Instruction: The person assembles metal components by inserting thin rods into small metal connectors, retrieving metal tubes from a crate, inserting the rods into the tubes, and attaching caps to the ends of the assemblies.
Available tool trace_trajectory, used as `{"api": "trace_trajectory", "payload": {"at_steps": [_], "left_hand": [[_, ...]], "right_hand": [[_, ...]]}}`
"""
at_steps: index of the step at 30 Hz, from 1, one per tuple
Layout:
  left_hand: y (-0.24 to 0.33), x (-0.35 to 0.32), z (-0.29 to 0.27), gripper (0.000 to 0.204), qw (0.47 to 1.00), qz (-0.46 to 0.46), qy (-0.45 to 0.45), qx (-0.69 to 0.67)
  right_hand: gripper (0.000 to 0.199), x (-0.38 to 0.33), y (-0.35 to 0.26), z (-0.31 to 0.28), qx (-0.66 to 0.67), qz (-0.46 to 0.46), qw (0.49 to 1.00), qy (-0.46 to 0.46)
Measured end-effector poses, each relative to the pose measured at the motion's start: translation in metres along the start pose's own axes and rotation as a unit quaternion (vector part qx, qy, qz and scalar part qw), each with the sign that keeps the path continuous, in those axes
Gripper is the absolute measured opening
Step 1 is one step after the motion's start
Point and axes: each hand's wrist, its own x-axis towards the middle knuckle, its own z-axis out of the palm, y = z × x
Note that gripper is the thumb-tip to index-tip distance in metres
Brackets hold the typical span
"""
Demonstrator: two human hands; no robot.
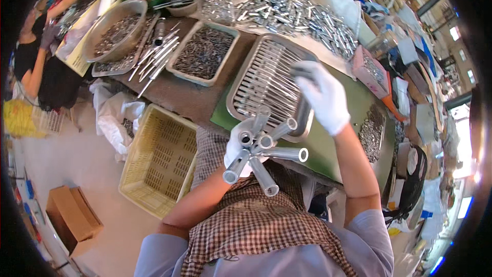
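Observation:
My left hand (237,146), in a white glove, is closed around a bunch of several silvery metal tubes (264,177), whose open ends fan out in different directions. Above the right side of a metal tray (233,103) is my right hand (325,95), gloved in white with greyish fingertips. Its fingers are bent together, and whatever they may hold is too small or hidden to make out. Rows of slim metal rods (271,74) lie side by side in that tray. The tubes are just in front of the tray's near edge.
A tub of dark small parts (202,54) stands left of the tray, beside loose long rods (159,56). Behind lies a heap of metal tubes (302,18). A pink box (370,72) is to the right. A yellow crate (159,159) stands lower left; another person (38,66) works far left.

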Motion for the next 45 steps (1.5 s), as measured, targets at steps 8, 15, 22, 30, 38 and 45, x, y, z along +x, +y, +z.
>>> {"api": "trace_trajectory", "payload": {"at_steps": [8,15,22,30,38,45], "left_hand": [[0.000,0.005,0.000,0.018,0.998,0.016,-0.067,-0.015],[-0.003,0.005,-0.021,0.040,0.999,0.001,-0.026,-0.026],[-0.007,0.013,-0.039,0.042,0.987,-0.027,-0.095,-0.127],[-0.010,0.013,-0.062,0.081,0.892,0.157,-0.014,0.423],[-0.006,0.020,-0.037,0.074,0.967,0.078,0.025,0.242],[-0.004,0.012,-0.025,0.050,0.958,0.112,-0.042,0.261]], "right_hand": [[0.042,0.025,0.028,0.040,-0.221,-0.033,0.970,-0.091],[0.048,0.049,0.031,0.041,-0.207,0.033,0.966,-0.154],[0.050,0.075,0.056,0.030,-0.114,0.033,0.960,-0.252],[0.041,0.015,-0.041,-0.034,0.369,-0.052,0.928,-0.015],[0.030,-0.022,-0.068,-0.021,0.003,-0.230,0.970,-0.075],[0.033,-0.026,-0.063,-0.011,0.001,-0.238,0.968,-0.077]]}}
